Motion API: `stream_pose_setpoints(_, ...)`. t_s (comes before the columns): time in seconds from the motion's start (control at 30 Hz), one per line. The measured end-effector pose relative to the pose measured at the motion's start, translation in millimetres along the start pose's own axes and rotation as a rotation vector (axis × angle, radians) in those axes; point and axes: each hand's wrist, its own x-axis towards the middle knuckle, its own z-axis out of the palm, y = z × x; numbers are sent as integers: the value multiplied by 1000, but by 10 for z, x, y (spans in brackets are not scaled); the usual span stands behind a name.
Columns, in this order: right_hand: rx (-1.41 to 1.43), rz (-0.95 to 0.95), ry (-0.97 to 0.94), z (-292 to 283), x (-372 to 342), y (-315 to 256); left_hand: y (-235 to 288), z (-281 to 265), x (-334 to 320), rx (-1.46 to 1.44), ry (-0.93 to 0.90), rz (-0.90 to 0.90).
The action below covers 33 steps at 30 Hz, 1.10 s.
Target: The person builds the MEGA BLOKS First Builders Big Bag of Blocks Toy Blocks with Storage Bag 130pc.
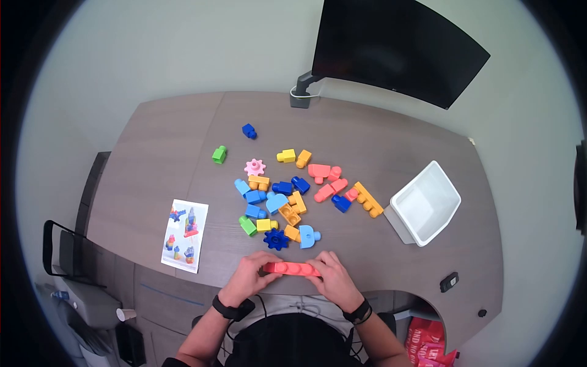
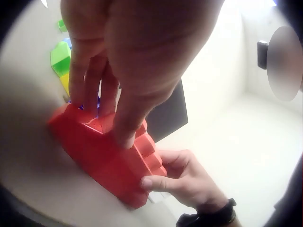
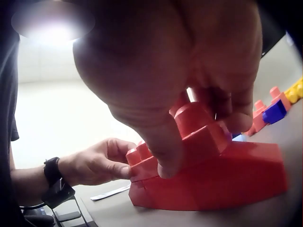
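Note:
Close to the table's front edge, both hands hold a long red building block [image 1: 293, 268] with round studs on top. My left hand [image 1: 247, 278] grips its left end, thumb on the near side and fingers on the far side. At the other end my right hand [image 1: 335, 282] pinches it the same way. In the right wrist view a seam runs between the studded upper part [image 3: 203, 142] and a wider red lower part [image 3: 213, 184] with slanted ends. Just beyond the block lie a dark blue gear [image 1: 276, 239] and a light blue rounded block [image 1: 307, 237].
Several loose blocks in blue, yellow, orange, green and red spread over the mid-table, with a pink gear [image 1: 255, 167] among them. A printed picture sheet [image 1: 184, 235] lies at left. The white bin [image 1: 400, 224] stands at right, and a monitor [image 1: 400, 52] overhangs the back.

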Motion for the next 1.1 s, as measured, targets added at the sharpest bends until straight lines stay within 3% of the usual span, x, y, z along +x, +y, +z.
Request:
stream_pose_setpoints(0.87, 33, 44, 7, 78, 36, 129, 2, -61, 12, 4, 2, -6)
stream_pose_setpoints(1.1, 73, 28, 29, 83, 45, 209, -151, 2, -46, 196, -58, 47)
